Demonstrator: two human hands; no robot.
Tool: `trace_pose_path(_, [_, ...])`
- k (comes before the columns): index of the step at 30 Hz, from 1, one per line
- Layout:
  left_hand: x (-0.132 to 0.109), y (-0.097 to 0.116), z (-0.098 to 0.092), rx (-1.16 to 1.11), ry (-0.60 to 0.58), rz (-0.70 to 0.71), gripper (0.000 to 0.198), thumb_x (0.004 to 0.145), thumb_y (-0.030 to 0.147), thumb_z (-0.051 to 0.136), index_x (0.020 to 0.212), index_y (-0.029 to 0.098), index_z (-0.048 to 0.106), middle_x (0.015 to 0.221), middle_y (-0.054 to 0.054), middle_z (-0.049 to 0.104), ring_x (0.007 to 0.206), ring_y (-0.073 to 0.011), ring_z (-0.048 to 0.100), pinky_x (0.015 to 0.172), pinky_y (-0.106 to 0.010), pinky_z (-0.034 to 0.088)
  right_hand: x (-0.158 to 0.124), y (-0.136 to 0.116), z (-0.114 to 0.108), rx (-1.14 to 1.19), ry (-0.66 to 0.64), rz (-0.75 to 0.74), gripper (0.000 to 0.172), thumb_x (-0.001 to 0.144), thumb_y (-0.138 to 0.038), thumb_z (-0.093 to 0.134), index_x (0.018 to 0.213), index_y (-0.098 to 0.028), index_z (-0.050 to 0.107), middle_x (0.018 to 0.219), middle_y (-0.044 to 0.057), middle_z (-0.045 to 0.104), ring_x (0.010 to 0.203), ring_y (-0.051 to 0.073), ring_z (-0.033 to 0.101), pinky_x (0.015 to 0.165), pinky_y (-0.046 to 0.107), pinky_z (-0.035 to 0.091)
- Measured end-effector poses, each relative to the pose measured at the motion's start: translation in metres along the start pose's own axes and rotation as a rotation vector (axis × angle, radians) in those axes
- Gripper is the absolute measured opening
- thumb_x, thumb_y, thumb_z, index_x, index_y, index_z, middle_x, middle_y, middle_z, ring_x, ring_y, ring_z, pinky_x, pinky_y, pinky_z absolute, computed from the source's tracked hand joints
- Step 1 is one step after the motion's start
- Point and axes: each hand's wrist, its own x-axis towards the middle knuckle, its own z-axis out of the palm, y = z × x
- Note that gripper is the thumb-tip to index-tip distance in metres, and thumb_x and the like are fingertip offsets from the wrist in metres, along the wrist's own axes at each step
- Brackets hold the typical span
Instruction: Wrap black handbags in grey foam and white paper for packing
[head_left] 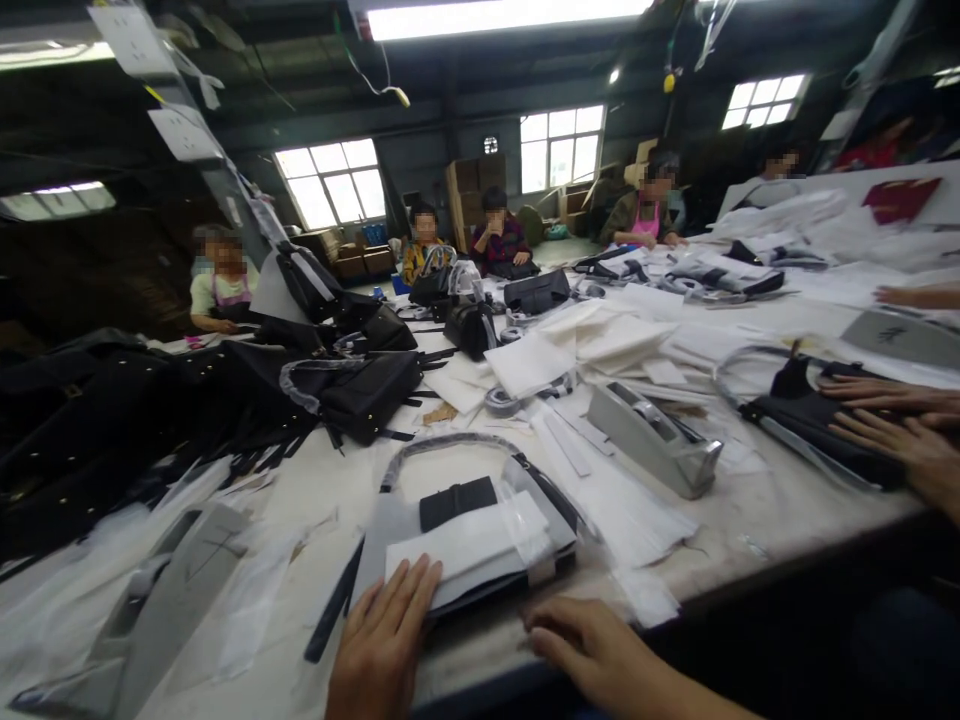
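My left hand (386,630) lies flat with fingers stretched out on the near edge of a handbag wrapped in white paper (480,545) at the table's front. The bag's black body shows at its top, and its wrapped strap (450,445) arcs behind it. My right hand (592,645) rests on the table edge just right of the bag, fingers curled loosely and together, with nothing seen in them.
A grey tape dispenser (656,440) stands right of the bag, another (161,600) at front left. Black handbags (360,395) pile up at left. A co-worker's hands (896,425) press a black bag at right. Several people sit around the far end.
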Motion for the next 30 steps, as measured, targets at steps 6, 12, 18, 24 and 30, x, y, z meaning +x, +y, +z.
trace_pose_path(6, [0.001, 0.000, 0.005, -0.073, 0.075, -0.040, 0.058, 0.095, 0.013, 0.047, 0.151, 0.027, 0.038, 0.128, -0.001, 0.069, 0.106, -0.0211, 0.070, 0.088, -0.033, 0.055, 0.017, -0.003, 0.034, 0.858, 0.161, 0.341, 0.024, 0.065, -0.031, 0.075, 0.074, -0.025, 0.053, 0.086, 0.001, 0.068, 0.101, 0.025, 0.067, 0.100, 0.043, 0.049])
trace_pose_path(12, [-0.001, -0.001, 0.001, -0.171, 0.094, -0.259, 0.049, 0.097, 0.032, 0.053, 0.145, 0.028, 0.047, 0.119, -0.004, 0.073, 0.094, -0.0207, 0.074, 0.078, -0.029, 0.059, 0.050, -0.021, 0.053, 1.109, 0.197, 0.284, 0.041, 0.059, -0.017, 0.067, 0.098, -0.024, 0.061, 0.108, 0.003, 0.069, 0.114, 0.025, 0.062, 0.108, 0.041, 0.042])
trace_pose_path(18, [0.004, 0.015, 0.012, -0.151, 0.139, -0.283, 0.053, 0.098, 0.024, 0.052, 0.150, 0.025, 0.040, 0.124, -0.006, 0.070, 0.104, -0.0210, 0.070, 0.086, -0.031, 0.056, 0.067, -0.047, 0.058, 0.820, 0.021, 0.275, 0.057, 0.060, -0.009, 0.066, 0.116, -0.018, 0.063, 0.109, 0.003, 0.071, 0.112, 0.025, 0.060, 0.100, 0.037, 0.044])
trace_pose_path(24, [0.007, 0.034, 0.016, -0.149, 0.079, -0.305, 0.073, 0.093, 0.020, 0.054, 0.157, 0.017, 0.019, 0.145, -0.016, 0.054, 0.129, -0.0316, 0.054, 0.100, -0.047, 0.047, 0.070, -0.069, 0.049, 0.944, 0.071, 0.290, 0.051, 0.062, -0.009, 0.063, 0.112, -0.020, 0.064, 0.108, 0.002, 0.070, 0.107, 0.022, 0.062, 0.093, 0.036, 0.048])
trace_pose_path(30, [0.004, 0.033, 0.024, -0.023, 0.158, -0.341, 0.077, 0.092, 0.022, 0.062, 0.157, 0.019, 0.021, 0.137, -0.015, 0.061, 0.116, -0.0295, 0.064, 0.094, -0.041, 0.050, 0.076, -0.071, 0.043, 0.928, -0.014, 0.261, 0.056, 0.060, -0.009, 0.059, 0.115, -0.022, 0.063, 0.110, 0.001, 0.071, 0.111, 0.021, 0.062, 0.096, 0.036, 0.047])
